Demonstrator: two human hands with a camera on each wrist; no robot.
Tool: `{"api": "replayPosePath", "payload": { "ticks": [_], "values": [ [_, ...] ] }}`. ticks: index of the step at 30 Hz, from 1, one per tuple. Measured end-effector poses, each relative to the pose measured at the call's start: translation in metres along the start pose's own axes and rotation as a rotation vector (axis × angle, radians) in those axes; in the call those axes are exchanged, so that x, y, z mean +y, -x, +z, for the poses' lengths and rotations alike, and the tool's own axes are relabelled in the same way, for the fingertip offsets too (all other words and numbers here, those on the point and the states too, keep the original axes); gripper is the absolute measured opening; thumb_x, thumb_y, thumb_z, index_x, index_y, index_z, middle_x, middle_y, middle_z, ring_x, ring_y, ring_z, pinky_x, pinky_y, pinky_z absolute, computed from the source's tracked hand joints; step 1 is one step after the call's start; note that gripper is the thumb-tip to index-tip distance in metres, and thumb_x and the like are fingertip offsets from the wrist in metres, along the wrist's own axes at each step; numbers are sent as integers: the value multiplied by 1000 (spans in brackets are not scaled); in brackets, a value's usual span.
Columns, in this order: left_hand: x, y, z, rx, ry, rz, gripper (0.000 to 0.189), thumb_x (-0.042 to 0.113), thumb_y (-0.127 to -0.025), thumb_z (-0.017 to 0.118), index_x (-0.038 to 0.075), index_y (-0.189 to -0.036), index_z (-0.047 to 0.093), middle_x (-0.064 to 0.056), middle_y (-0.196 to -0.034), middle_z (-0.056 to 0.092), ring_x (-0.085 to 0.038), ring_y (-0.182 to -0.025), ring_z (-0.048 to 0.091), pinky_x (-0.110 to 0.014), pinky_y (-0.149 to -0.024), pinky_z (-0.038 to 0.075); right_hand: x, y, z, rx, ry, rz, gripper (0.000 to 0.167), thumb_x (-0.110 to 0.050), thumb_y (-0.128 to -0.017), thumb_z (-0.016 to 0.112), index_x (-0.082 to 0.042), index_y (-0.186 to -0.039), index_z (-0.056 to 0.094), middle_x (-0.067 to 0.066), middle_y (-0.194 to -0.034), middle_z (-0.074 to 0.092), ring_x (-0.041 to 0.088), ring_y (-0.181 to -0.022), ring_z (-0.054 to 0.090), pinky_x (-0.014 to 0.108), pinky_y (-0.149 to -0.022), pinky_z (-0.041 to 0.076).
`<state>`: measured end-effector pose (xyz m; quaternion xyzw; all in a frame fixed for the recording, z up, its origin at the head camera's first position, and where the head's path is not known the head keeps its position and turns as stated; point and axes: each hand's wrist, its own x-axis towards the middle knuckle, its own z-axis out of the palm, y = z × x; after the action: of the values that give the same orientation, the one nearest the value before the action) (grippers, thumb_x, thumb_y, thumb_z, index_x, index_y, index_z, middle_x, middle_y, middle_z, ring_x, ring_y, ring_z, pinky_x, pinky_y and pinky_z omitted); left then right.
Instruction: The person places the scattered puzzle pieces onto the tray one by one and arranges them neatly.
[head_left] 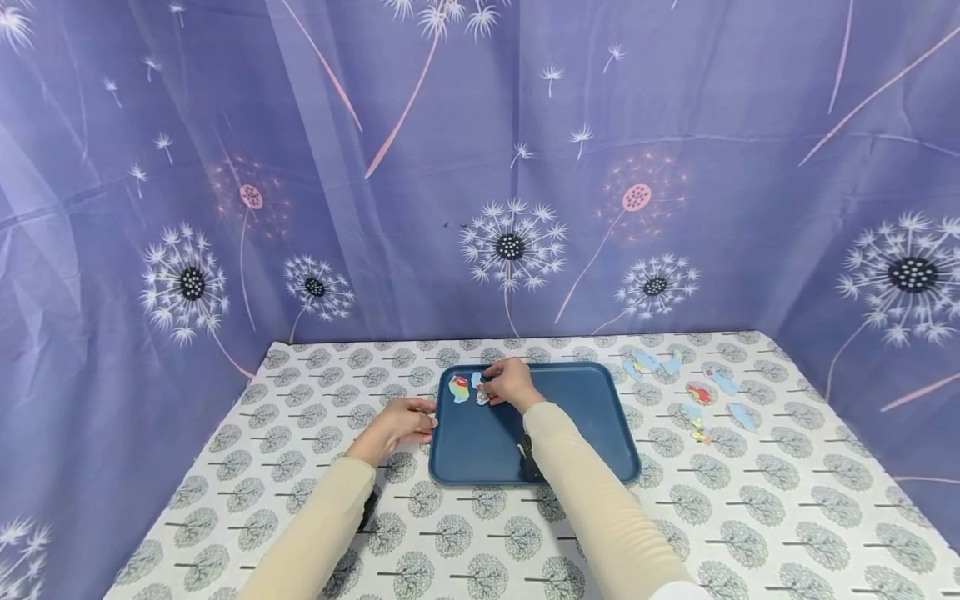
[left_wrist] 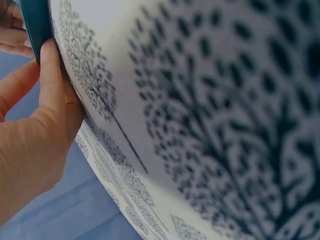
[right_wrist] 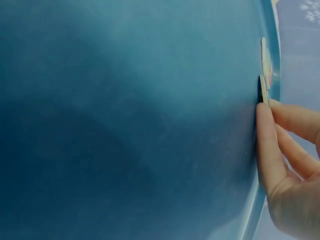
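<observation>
A dark blue tray (head_left: 558, 417) lies on the table. My left hand (head_left: 401, 423) is at its left rim; in the left wrist view the left thumb and finger (left_wrist: 51, 75) hold that edge. Over the tray's upper left part, my right hand (head_left: 512, 383) pinches a small flat puzzle piece (head_left: 482, 395) with white, grey and red print, partly covered by the fingers. Just left of it, a yellow-green and red puzzle piece (head_left: 459, 388) lies on the tray. Edge-on in the right wrist view, the pinched piece (right_wrist: 264, 91) shows as a thin slab beside the other piece.
Several loose puzzle pieces, mostly light blue, lie on the tree-print tablecloth (head_left: 480, 533) right of the tray, among them a red and yellow one (head_left: 701, 393). A purple dandelion curtain (head_left: 420, 250) hangs behind the table.
</observation>
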<state>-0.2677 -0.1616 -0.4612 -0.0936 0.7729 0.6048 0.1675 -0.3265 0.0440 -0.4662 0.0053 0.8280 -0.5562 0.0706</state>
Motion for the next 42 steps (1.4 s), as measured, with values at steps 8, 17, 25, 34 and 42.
{"api": "replayPosePath", "payload": {
  "ticks": [8,17,25,34,42],
  "values": [
    [1,1,0,-10,8,-5,43,-14,-81,61,-11,-124,55,-18,-89,64,-17,-65,64,-27,-69,62,0,2,-3,-19,-23,6,26,10,-79,71,10,-105,67,21,-85,68,22,-64,67,29,-57,62],
    [0,-1,-1,0,0,-11,42,-13,-82,61,-10,-124,56,-17,-89,64,-16,-64,63,-26,-68,62,-3,7,-22,-123,-72,-69,25,3,-87,66,11,-111,64,22,-93,68,33,-78,68,36,-67,63],
    [0,0,-1,-9,1,-13,42,-12,-83,60,-11,-125,54,-17,-89,64,-16,-65,63,-26,-69,62,-4,5,-42,-119,-70,-138,29,0,-91,63,13,-117,60,23,-100,67,41,-93,64,39,-77,62],
    [1,-1,-1,3,0,-12,41,-13,-83,60,-10,-123,56,-17,-89,64,-18,-69,64,-27,-70,62,-8,3,-72,-57,-100,-233,28,3,-90,62,17,-114,59,31,-100,65,37,-78,66,39,-73,62],
    [0,-1,0,-4,-8,-2,41,-13,-83,60,-10,-124,56,-19,-92,63,-18,-69,64,-28,-71,62,-4,6,-105,-4,-115,-216,28,2,-91,60,14,-116,59,32,-107,63,24,-78,67,44,-84,59]
  ]
}}
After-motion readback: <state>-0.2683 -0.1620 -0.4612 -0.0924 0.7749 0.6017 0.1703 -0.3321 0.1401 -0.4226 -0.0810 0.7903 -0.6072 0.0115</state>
